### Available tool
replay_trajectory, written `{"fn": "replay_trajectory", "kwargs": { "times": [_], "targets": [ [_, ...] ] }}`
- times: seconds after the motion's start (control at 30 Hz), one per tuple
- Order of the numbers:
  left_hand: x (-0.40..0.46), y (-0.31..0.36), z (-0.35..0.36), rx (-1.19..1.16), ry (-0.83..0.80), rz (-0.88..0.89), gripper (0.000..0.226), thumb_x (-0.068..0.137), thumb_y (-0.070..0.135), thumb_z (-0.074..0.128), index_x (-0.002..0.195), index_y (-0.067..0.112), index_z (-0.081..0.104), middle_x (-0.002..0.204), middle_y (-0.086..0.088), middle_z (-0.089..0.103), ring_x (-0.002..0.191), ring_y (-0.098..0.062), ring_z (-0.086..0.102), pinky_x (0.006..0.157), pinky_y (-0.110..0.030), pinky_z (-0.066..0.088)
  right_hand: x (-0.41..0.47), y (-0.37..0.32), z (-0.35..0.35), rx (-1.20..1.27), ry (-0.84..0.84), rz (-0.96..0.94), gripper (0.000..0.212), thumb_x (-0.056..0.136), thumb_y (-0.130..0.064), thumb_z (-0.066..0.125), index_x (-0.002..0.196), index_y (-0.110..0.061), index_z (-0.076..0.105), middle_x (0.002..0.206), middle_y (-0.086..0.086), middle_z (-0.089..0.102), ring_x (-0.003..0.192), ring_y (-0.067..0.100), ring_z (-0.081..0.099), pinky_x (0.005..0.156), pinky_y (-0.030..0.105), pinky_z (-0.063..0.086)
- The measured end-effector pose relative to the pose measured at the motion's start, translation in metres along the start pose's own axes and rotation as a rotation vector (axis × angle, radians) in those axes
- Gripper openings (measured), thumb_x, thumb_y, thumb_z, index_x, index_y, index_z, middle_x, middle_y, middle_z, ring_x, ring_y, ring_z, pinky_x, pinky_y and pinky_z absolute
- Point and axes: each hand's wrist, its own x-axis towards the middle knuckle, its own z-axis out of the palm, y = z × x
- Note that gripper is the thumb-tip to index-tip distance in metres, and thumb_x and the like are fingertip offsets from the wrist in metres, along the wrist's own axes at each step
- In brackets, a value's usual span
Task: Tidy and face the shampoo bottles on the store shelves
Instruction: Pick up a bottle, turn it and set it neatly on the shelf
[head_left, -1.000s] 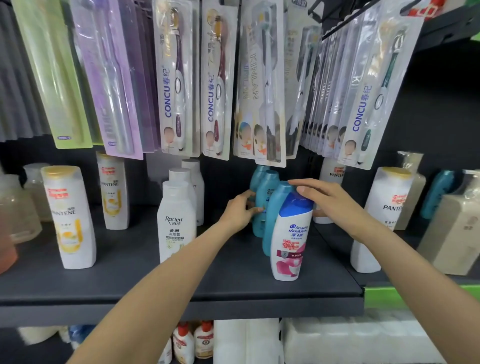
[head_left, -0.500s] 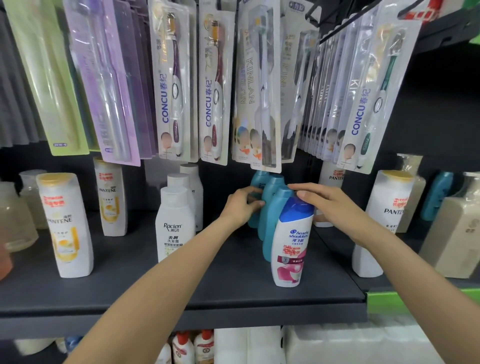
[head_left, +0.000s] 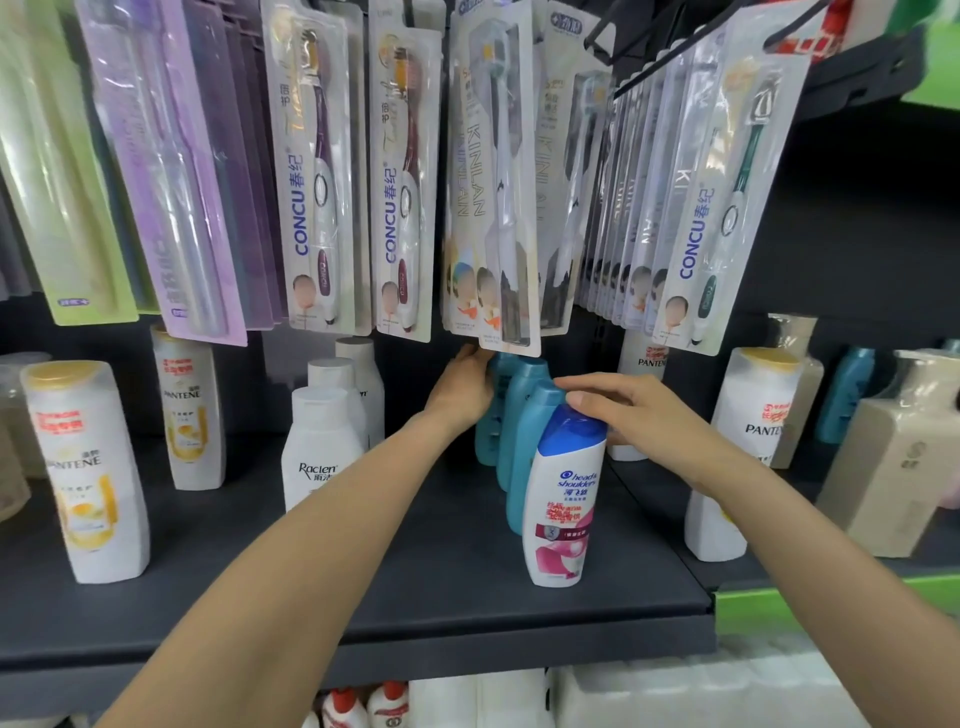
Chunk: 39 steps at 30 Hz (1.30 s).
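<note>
The dark grey metal shelf (head_left: 415, 587) runs across in front of me, with rows of carded toothbrushes in clear blister packs (head_left: 400, 192) hanging from hooks above it and reaching down over the backs of the bottles. Near the shelf's left end stands a tall white Pantene bottle with a yellow cap (head_left: 85, 467), a second like it (head_left: 189, 410) behind and to its right toward the back. Nearer the middle is a file of white Raclen bottles with white caps (head_left: 319, 447), one behind another. Toward the shelf's right edge stands the file I am working on: a white Head & Shoulders shampoo bottle with a blue cap and pink lower label (head_left: 563, 499) upright at the front, label facing me, set a little back from the front edge, and behind it a row of teal plastic bottles (head_left: 524, 410) running toward the back. On the adjoining shelf section to the right stand another white Pantene bottle (head_left: 737, 447) and a beige square bottle (head_left: 883, 467). My right hand (head_left: 639, 410) lies over the top of the file, fingers nearly straight and spread, fingertips on the teal caps, thumb against the blue cap; its grip is apart, clamped on nothing. My left hand (head_left: 462, 395) reaches to the rear teal bottle, pressed against its left side; its fingers are hidden, so I cannot tell whether that grip is closed.
</note>
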Motion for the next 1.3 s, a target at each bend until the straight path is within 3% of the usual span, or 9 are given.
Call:
{"fn": "replay_trajectory", "kwargs": {
  "times": [0.13,0.27,0.4,0.67,0.8,0.9,1.0,1.1,1.3],
  "targets": [
    [-0.009,0.005,0.002,-0.078,0.081,-0.024,0.032,0.096,0.013,0.045,0.127,0.009,0.046,0.126,-0.013,0.054,0.113,-0.029,0.053,0.086,-0.027,0.040,0.001,0.000,0.000,-0.010,0.007,0.004,0.028,0.093,-0.025,0.056,0.120,-0.024,0.063,0.107,-0.010,0.067,0.094,-0.003,0.063,0.069,0.011,0.052],
    [-0.019,0.007,0.003,-0.148,0.189,-0.037,0.035,0.091,0.010,0.053,0.126,0.013,0.046,0.120,-0.012,0.057,0.108,-0.027,0.056,0.080,-0.027,0.040,0.001,0.000,0.002,0.004,0.016,0.008,0.028,0.094,-0.024,0.055,0.121,-0.024,0.062,0.106,-0.009,0.066,0.092,-0.003,0.061,0.062,0.008,0.050],
    [-0.028,0.009,0.002,-0.156,0.254,-0.030,0.039,0.088,0.007,0.057,0.126,0.012,0.047,0.117,-0.013,0.057,0.107,-0.028,0.055,0.082,-0.025,0.039,0.001,0.001,0.001,-0.001,0.015,0.009,0.029,0.094,-0.025,0.054,0.122,-0.024,0.061,0.109,-0.008,0.066,0.094,-0.002,0.061,0.065,0.010,0.051],
    [-0.052,0.027,-0.014,-0.055,0.329,-0.022,0.034,0.088,0.012,0.059,0.120,0.007,0.052,0.113,-0.015,0.057,0.104,-0.029,0.055,0.084,-0.027,0.039,0.002,0.003,0.003,-0.063,0.043,-0.015,0.028,0.093,-0.027,0.055,0.119,-0.022,0.064,0.117,-0.003,0.066,0.107,0.010,0.060,0.095,0.035,0.050],
    [-0.077,0.041,-0.027,0.019,0.390,0.028,0.033,0.090,0.013,0.057,0.122,0.008,0.051,0.108,-0.014,0.055,0.100,-0.028,0.053,0.083,-0.027,0.038,0.000,-0.004,0.007,-0.138,0.155,-0.125,0.025,0.094,-0.024,0.054,0.115,-0.019,0.066,0.115,-0.002,0.066,0.106,0.010,0.059,0.096,0.029,0.046],
    [-0.100,0.047,-0.038,0.042,0.424,0.027,0.036,0.091,0.015,0.056,0.127,0.013,0.049,0.113,-0.012,0.055,0.104,-0.027,0.051,0.091,-0.035,0.041,-0.013,-0.017,0.012,-0.283,0.251,-0.227,0.026,0.094,-0.020,0.052,0.118,-0.018,0.064,0.121,-0.001,0.059,0.113,0.012,0.051,0.096,0.024,0.038],
    [-0.122,0.052,-0.047,0.065,0.407,0.022,0.040,0.092,0.016,0.055,0.131,0.016,0.047,0.115,-0.009,0.054,0.109,-0.025,0.050,0.093,-0.035,0.041,-0.033,-0.034,0.021,-0.322,0.306,-0.300,0.027,0.093,-0.014,0.052,0.118,-0.017,0.063,0.122,0.000,0.057,0.112,0.013,0.050,0.095,0.023,0.036],
    [-0.148,0.057,-0.063,0.006,0.372,0.037,0.042,0.091,0.017,0.056,0.132,0.017,0.047,0.116,-0.007,0.054,0.110,-0.023,0.051,0.095,-0.035,0.041,-0.058,-0.049,0.037,-0.278,0.246,-0.281,0.028,0.093,-0.013,0.053,0.119,-0.018,0.063,0.122,-0.002,0.058,0.102,0.003,0.048,0.088,0.015,0.034],
    [-0.215,0.078,-0.105,-0.175,0.204,0.160,0.039,0.091,0.020,0.057,0.129,0.021,0.050,0.111,0.001,0.059,0.092,-0.009,0.054,0.081,-0.016,0.042,-0.114,-0.067,0.073,-0.161,0.137,-0.145,0.035,0.093,-0.017,0.057,0.128,-0.015,0.056,0.126,0.000,0.059,0.116,0.010,0.054,0.092,0.016,0.036]
  ]
}}
